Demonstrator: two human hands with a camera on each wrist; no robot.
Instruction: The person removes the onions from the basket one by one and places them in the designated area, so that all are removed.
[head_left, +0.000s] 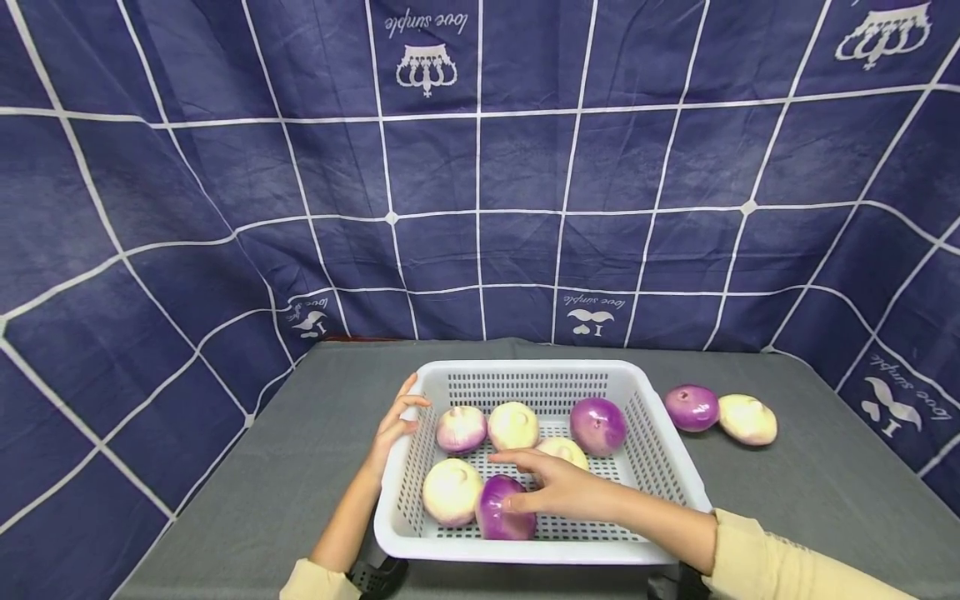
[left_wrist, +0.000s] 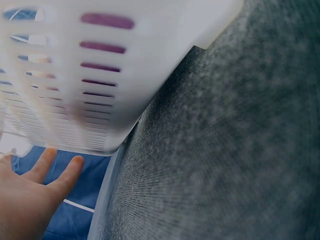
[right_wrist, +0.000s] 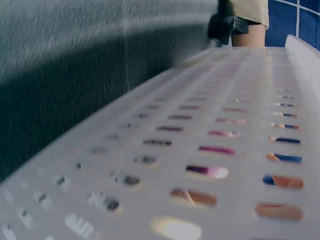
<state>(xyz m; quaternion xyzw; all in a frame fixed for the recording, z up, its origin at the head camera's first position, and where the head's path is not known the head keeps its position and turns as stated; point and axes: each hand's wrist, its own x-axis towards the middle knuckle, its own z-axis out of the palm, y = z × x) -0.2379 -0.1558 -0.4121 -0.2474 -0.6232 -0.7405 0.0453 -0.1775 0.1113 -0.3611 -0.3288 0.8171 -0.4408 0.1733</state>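
Observation:
A white plastic basket (head_left: 517, 550) with slotted walls holds several purple and cream turnips. My left hand (head_left: 390, 429) rests on its left rim, with some fingertips over the edge; in the left wrist view the fingers (left_wrist: 67, 177) look straight and spread beside the slotted wall. Inside the basket, my right hand (head_left: 562, 487) reaches in from the right, fingers extended and thumb over a purple turnip (head_left: 498, 521) near the front. Beside that is a cream turnip (head_left: 452, 492). Another cream turnip (head_left: 564, 450) is partly hidden behind the right hand.
Two turnips lie on the grey cloth right of the basket: a purple one (head_left: 692, 407) and a cream one (head_left: 747, 419). Farther back inside sit a pale pink turnip (head_left: 461, 429), a cream one (head_left: 513, 426) and a purple one (head_left: 597, 426). A blue checked curtain (head_left: 525, 167) hangs behind.

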